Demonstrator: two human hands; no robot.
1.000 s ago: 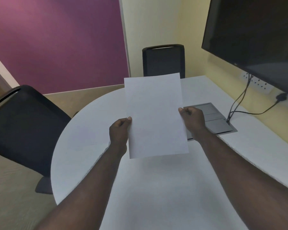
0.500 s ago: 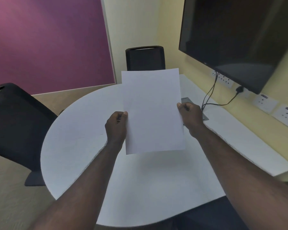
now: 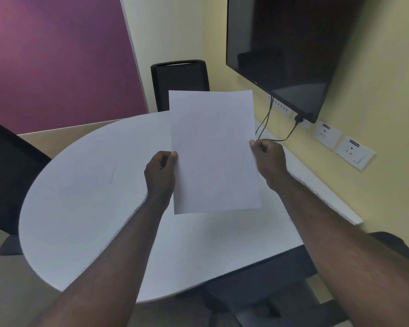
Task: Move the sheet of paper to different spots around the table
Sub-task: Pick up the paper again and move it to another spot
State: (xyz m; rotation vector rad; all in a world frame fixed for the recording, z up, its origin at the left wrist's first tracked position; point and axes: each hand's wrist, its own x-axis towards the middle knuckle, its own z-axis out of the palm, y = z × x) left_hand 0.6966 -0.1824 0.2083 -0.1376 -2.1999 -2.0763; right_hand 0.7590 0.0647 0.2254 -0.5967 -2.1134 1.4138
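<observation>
Sheet of paper (image 3: pixel 214 152) is held upright between both hands, above the table (image 3: pixel 85 208). Left hand (image 3: pixel 160 175) pinches its left edge, right hand (image 3: pixel 268 161) its right edge. Judged light, floppy, crease-prone; opposite mid-edges look the best hold.

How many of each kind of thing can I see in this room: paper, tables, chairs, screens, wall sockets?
Sheet of paper: 1
Table: 1
Chairs: 3, far chair, left chair, near chair
Wall screen: 1
Socket plates: 3, long plate, middle plate, near plate
Total: 9
</observation>
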